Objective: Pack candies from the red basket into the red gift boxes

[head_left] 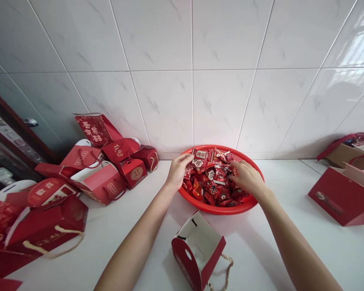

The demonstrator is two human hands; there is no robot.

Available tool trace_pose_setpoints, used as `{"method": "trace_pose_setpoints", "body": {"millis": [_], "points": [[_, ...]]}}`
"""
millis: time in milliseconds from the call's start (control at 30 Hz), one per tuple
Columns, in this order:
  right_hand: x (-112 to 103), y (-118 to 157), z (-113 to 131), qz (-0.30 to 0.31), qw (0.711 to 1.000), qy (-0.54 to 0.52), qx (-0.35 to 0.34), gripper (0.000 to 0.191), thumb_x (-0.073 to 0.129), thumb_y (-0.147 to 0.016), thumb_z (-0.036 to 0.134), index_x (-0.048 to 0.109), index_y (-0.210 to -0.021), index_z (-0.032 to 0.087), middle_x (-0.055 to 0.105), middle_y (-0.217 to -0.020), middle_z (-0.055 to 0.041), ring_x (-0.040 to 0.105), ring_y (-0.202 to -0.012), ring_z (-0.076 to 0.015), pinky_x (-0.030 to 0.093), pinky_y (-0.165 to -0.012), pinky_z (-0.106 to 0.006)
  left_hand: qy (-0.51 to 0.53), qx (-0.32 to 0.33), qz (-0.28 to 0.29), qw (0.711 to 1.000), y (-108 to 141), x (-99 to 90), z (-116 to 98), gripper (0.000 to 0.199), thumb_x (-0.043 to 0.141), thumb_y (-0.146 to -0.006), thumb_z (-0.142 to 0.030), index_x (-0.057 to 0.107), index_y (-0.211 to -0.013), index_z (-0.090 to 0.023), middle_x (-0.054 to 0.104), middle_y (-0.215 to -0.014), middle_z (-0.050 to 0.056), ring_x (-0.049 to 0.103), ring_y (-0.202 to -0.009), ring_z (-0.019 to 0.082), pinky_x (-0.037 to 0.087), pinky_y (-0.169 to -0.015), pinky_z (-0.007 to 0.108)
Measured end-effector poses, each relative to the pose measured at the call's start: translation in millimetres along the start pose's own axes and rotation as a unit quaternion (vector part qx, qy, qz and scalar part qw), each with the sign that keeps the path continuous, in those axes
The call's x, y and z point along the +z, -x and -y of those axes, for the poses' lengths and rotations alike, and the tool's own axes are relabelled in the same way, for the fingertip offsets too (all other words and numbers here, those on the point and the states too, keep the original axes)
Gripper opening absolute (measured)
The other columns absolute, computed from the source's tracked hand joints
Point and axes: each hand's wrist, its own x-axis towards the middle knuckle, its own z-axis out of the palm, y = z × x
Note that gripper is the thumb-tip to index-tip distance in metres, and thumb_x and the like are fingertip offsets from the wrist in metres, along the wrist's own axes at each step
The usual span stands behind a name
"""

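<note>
A red plastic basket (218,209) full of red-wrapped candies (214,188) stands against the tiled wall. At the basket's left side my left hand (179,169) pinches a red candy packet (202,154) between thumb and fingers. My right hand (245,174) reaches into the right part of the basket, its fingers curled down among the candies; what they hold, if anything, is hidden. In front of the basket, an open red gift box (197,246) with a rope handle shows its bare white inside.
Several red gift boxes (101,182) crowd the left of the white table. A red paper bag (342,196) stands at the right, with a cardboard box (342,155) behind it. A dark-framed object (15,117) leans at the far left.
</note>
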Motion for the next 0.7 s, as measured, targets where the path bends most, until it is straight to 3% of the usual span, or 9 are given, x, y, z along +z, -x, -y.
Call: {"method": "trace_pose_setpoints", "body": {"millis": [133,233,367,433,567,700], "points": [[2.2,-0.3,4.7,-0.008,0.996,-0.044,-0.081,0.025,0.058,-0.094,0.018,0.067,-0.118,0.02,0.067,-0.126,-0.0107,0.061,-0.12,-0.0272,0.047,-0.093,-0.034,0.011,0.003,-0.017,1.0,-0.7,-0.8,0.1,0.033,0.091,-0.049,-0.04,0.075,-0.069,-0.018,0.072,-0.074,0.0,0.063,-0.072,0.016,0.049,-0.067,0.026],[2.4,3.2,10.3,-0.009,0.979,-0.106,-0.173,0.022,0.057,-0.095,0.021,0.069,-0.113,0.018,0.071,-0.118,-0.0112,0.063,-0.116,-0.029,0.048,-0.097,-0.039,0.013,0.002,-0.017,1.0,-0.9,-1.0,0.5,0.034,0.091,-0.049,-0.04,0.075,-0.069,-0.018,0.072,-0.075,0.001,0.063,-0.072,0.016,0.049,-0.066,0.026],[1.1,13.9,21.9,0.038,0.954,-0.156,-0.252,0.033,0.06,-0.094,0.026,0.066,-0.126,0.018,0.069,-0.129,-0.0126,0.06,-0.124,-0.031,0.048,-0.102,-0.044,0.014,0.004,-0.014,1.0,-1.5,-0.6,0.9,0.035,0.091,-0.05,-0.041,0.075,-0.07,-0.018,0.072,-0.075,0.0,0.063,-0.072,0.016,0.05,-0.066,0.026],[0.8,19.9,29.5,0.08,0.944,-0.164,-0.275,0.041,0.062,-0.093,0.028,0.064,-0.132,0.02,0.067,-0.134,-0.012,0.059,-0.127,-0.0311,0.048,-0.103,-0.044,0.014,0.006,-0.014,1.0,-1.7,-0.7,1.2,0.034,0.09,-0.051,-0.041,0.075,-0.07,-0.018,0.072,-0.076,0.0,0.063,-0.073,0.016,0.05,-0.067,0.026],[2.0,27.7,43.0,0.149,0.932,-0.158,-0.289,0.05,0.065,-0.089,0.025,0.061,-0.14,0.021,0.07,-0.127,-0.0117,0.062,-0.119,-0.0306,0.051,-0.098,-0.043,0.011,0.005,-0.011,1.0,-1.2,-1.1,1.1,0.032,0.09,-0.052,-0.039,0.074,-0.07,-0.018,0.072,-0.076,0.0,0.063,-0.074,0.016,0.048,-0.068,0.026],[3.9,28.6,48.3,0.173,0.929,-0.162,-0.284,0.069,0.061,-0.087,0.014,0.048,-0.153,0.033,0.055,-0.152,-0.0094,0.049,-0.14,-0.031,0.046,-0.108,-0.045,0.007,0.001,-0.005,1.0,0.2,-0.6,0.0,0.031,0.09,-0.052,-0.037,0.074,-0.069,-0.018,0.071,-0.075,0.0,0.063,-0.074,0.016,0.047,-0.067,0.026]]}}
